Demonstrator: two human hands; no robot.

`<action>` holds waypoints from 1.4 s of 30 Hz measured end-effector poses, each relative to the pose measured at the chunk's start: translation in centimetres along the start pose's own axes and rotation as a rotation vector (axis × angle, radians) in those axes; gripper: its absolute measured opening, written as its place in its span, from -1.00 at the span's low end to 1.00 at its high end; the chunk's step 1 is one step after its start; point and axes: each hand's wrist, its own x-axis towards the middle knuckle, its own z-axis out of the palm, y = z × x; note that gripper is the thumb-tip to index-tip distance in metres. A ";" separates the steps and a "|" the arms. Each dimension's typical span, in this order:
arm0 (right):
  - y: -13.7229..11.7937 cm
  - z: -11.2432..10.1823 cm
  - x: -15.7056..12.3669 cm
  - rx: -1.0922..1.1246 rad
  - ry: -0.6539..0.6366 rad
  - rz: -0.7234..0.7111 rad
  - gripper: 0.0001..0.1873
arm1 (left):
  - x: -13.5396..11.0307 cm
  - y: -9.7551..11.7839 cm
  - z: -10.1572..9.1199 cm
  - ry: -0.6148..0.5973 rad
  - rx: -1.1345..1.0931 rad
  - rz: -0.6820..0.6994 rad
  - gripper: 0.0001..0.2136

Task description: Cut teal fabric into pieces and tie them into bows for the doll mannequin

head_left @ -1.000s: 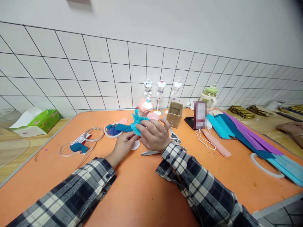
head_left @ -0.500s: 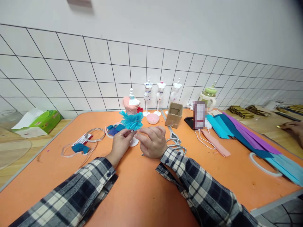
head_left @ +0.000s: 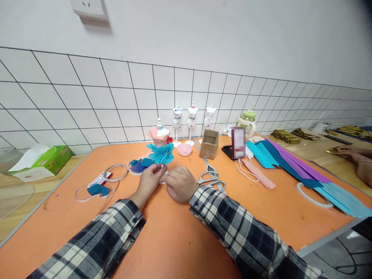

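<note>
A small dress-form mannequin (head_left: 161, 133) stands upright at the middle of the table, with pink crepe paper around its chest and a ruffled blue crepe-paper skirt (head_left: 161, 153) below. Just under the skirt, my left hand (head_left: 149, 181) is closed, thumb and forefinger pinching the mannequin's white stem. Close beside it on the right, my right hand (head_left: 180, 184) has its fingers curled together in front of the white round base. Whatever those fingertips hold is hidden. Blue paper pieces (head_left: 142, 164) lie left of the skirt.
Behind stand three small mannequins (head_left: 192, 116), a pink bowl (head_left: 185, 149) and a cardboard box (head_left: 209, 144). Scissors (head_left: 211, 178) lie right of my hands. Further right are a phone (head_left: 238, 143), a bottle (head_left: 247, 121) and coloured paper strips (head_left: 296, 161). A wire coil (head_left: 115, 173) lies left. Another person's hand (head_left: 347, 151) shows far right.
My right hand has dropped lower, toward the mannequin's base, and its fingers are more tightly curled. My left hand keeps its place under the skirt. The view has tilted up slightly.
</note>
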 end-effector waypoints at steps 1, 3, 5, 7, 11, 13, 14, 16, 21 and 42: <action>0.0 0.0 0.0 0.003 -0.008 0.005 -0.75 | 0.0 0.0 0.0 -0.004 0.006 0.003 -0.62; 0.0 0.1 0.0 0.009 -0.033 0.016 -0.76 | 0.0 0.1 0.1 -0.017 0.014 0.008 -0.61; 0.0 0.3 0.0 0.011 -0.066 0.035 -0.77 | 0.0 0.1 0.3 -0.030 0.023 0.018 -0.61; 0.0 0.5 0.0 0.011 -0.111 0.048 -0.79 | 0.0 0.2 0.3 -0.042 0.053 0.035 -0.63; -0.4 0.5 -0.1 0.007 -0.193 0.040 -0.81 | -0.1 0.6 -0.1 -0.071 0.190 0.067 -0.70; -0.7 0.1 -0.3 0.017 -0.220 0.032 -0.81 | -0.1 0.7 -0.6 -0.094 0.264 0.077 -0.72; -0.8 -0.2 -0.5 0.029 -0.235 0.034 -0.81 | -0.1 0.7 -0.9 -0.109 0.298 0.080 -0.72; -0.8 -0.9 -1.1 0.072 -0.262 0.054 -0.82 | 0.0 0.4 -1.4 -0.149 0.355 0.085 -0.72; 0.3 -2.3 -3.0 0.225 -0.307 0.136 -0.79 | 0.5 -0.5 -2.1 -0.251 0.469 0.118 -0.78; 1.7 -1.8 -3.1 0.200 -0.435 0.273 -0.79 | 0.1 0.1 -1.3 -0.368 0.675 0.325 -0.73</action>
